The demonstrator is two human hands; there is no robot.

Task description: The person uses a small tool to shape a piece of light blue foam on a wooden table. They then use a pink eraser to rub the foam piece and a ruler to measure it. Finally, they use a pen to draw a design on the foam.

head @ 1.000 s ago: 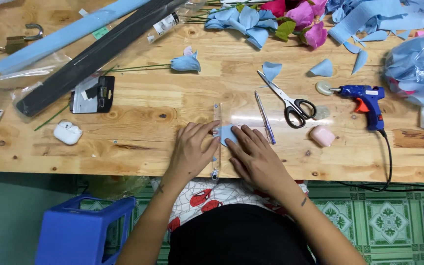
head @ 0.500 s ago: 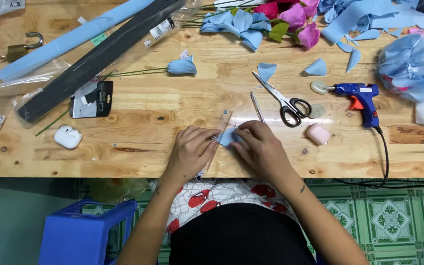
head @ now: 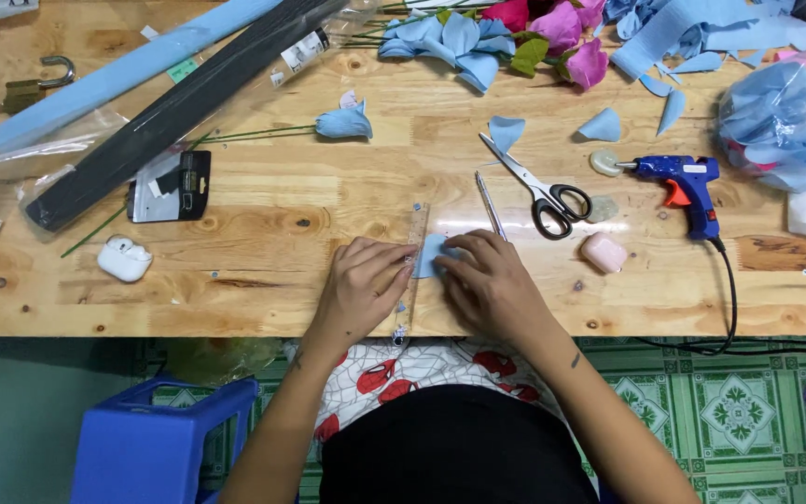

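Ruler (head: 411, 271), clear plastic, lies on the wooden table (head: 263, 215) near its front edge, long axis running roughly 12-to-6, top end tipped slightly toward 1 o'clock. Small light-blue paper piece (head: 429, 254) sits touching the ruler's right edge.

Around it: pen (head: 490, 205) at 1 o'clock of the paper, just beside the right fingertips, parallel-ish to the ruler. Scissors (head: 538, 187) further out at 1–2 o'clock, blades pointing to 10. Blue glue gun (head: 683, 187) at 3 o'clock, well apart, cord trailing off the table edge. Pink eraser-like block (head: 603, 252) between the right hand and the gun. White earbud case (head: 124, 259) at 9 o'clock, well apart. Blue paper flower on a stem (head: 343, 121) at 11 o'clock. Nothing lies across the ruler except the hands.

Left hand (head: 358, 289): flat, fingers spread a little, pressing down on the ruler's middle; no pinch. Right hand (head: 487, 285): fingers curled loosely, tips pressing on the blue paper against the ruler; holding nothing I can make out.
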